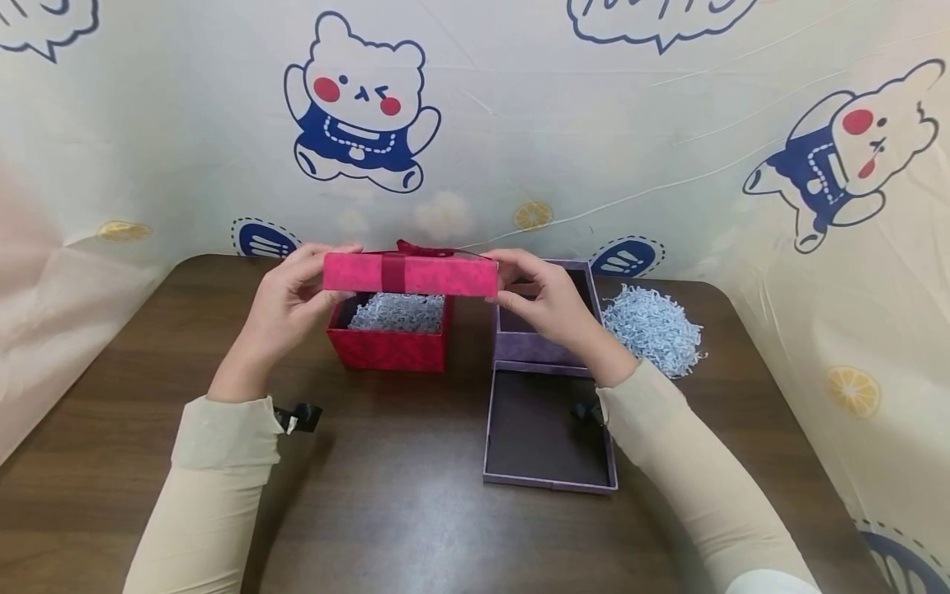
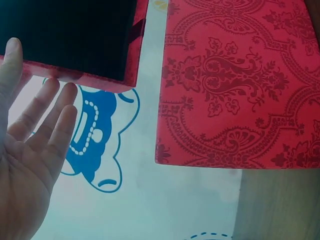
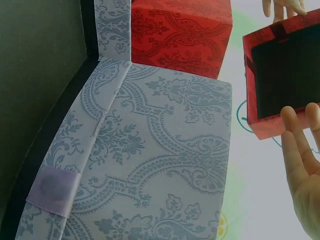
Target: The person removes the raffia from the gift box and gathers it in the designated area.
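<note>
My left hand [image 1: 285,297] and right hand [image 1: 545,301] pinch opposite ends of the red lid [image 1: 438,276], raised clear of the red box [image 1: 389,351] and topped by what looks like a bow [image 1: 423,247], partly hidden. Shreds [image 1: 401,315] lie inside the red box, beside a purple box [image 1: 538,348].

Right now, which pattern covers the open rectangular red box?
The red box has darker floral scrolls; left wrist view clearest.
</note>
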Available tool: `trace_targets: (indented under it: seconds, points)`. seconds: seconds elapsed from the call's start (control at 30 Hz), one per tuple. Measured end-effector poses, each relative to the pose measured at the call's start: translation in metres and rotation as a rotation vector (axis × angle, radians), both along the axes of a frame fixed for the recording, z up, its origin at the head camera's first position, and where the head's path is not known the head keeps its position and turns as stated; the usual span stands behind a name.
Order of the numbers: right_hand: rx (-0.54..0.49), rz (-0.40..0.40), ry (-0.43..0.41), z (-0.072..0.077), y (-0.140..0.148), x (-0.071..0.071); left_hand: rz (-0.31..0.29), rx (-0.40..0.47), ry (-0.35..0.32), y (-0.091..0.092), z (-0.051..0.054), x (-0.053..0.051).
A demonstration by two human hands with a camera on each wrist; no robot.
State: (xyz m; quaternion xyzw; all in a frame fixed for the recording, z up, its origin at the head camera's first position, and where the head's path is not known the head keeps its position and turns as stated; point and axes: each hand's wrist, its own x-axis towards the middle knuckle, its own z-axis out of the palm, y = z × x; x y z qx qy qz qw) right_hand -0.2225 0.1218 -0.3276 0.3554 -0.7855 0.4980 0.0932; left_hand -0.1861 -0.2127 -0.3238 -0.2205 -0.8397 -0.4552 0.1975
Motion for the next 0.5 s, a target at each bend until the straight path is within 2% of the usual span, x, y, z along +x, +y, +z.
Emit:
trace_targets:
  seconds: [0.13,0.27,0.5]
  points:
    - [0.010,-0.008,0.001,0.001,0.001,0.002,-0.019,0.015,0.012,0.000,-0.001,0.000]
    - [0.001,-0.002,0.003,0.004,0.000,0.005,0.012,0.002,-0.007,-0.003,0.001,0.004]
    - [0.008,0.005,0.002,0.009,-0.005,0.010,0.063,-0.047,-0.098,-0.009,0.011,0.008]
